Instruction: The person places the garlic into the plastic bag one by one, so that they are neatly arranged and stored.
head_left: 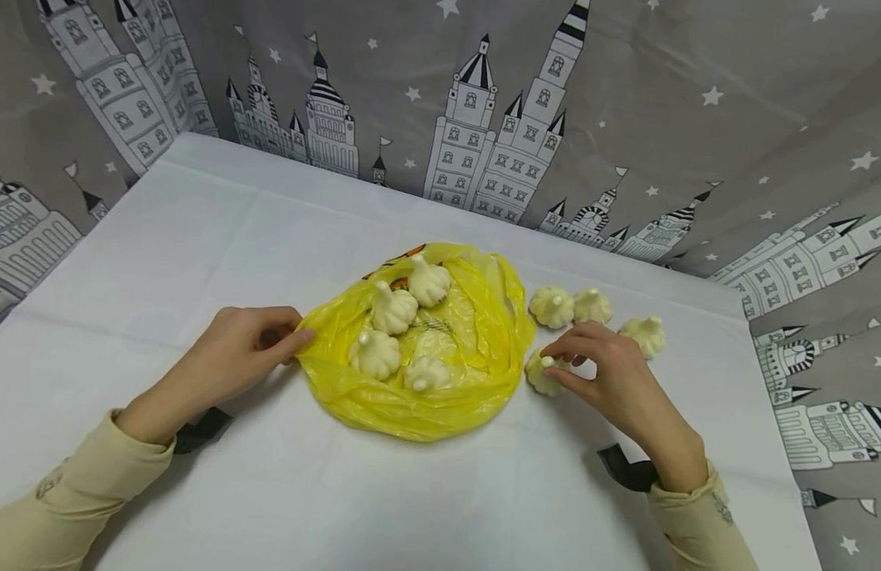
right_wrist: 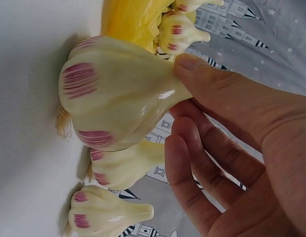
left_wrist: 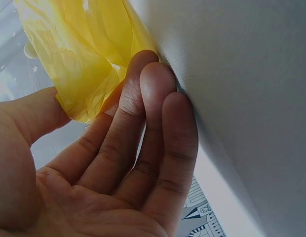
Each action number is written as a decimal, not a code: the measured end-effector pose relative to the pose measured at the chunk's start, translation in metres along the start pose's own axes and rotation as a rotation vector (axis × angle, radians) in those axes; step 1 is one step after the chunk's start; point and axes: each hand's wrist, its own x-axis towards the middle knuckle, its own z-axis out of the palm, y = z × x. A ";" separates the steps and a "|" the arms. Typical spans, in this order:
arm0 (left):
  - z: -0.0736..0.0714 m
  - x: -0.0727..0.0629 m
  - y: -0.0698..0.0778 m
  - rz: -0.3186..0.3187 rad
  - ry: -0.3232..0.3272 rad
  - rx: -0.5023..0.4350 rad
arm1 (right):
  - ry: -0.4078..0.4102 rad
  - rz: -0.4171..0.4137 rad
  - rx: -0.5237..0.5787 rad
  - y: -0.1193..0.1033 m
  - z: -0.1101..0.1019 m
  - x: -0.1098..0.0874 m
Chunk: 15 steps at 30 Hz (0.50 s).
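A yellow plastic bag (head_left: 411, 416) lies spread wide on the white table, with several cream garlic bulbs (head_left: 375, 354) inside it. My left hand (head_left: 229, 357) pinches the bag's left edge between thumb and forefinger, seen closely in the left wrist view, where the bag (left_wrist: 89, 59) hangs from the fingertips. To the right of the bag, my right hand (head_left: 611, 369) pinches the stem of one garlic bulb (right_wrist: 113, 94) between thumb and fingers. That bulb has purple patches and dry roots, and appears to stand on the table or just at its surface.
Beyond my right hand stand 3 more garlic bulbs, one near the bag (head_left: 551, 307), one beside it (head_left: 592, 305) and one farther right (head_left: 644, 336). The white tabletop (head_left: 383, 507) ends at a grey curtain (head_left: 647, 95) printed with castles and stars.
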 end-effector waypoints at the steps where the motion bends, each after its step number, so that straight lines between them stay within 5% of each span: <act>1: 0.000 0.000 0.000 0.003 0.000 -0.001 | 0.000 -0.001 -0.002 0.000 0.000 0.000; 15: -0.002 -0.001 0.000 0.013 0.002 0.005 | -0.013 -0.032 -0.013 0.002 -0.001 0.001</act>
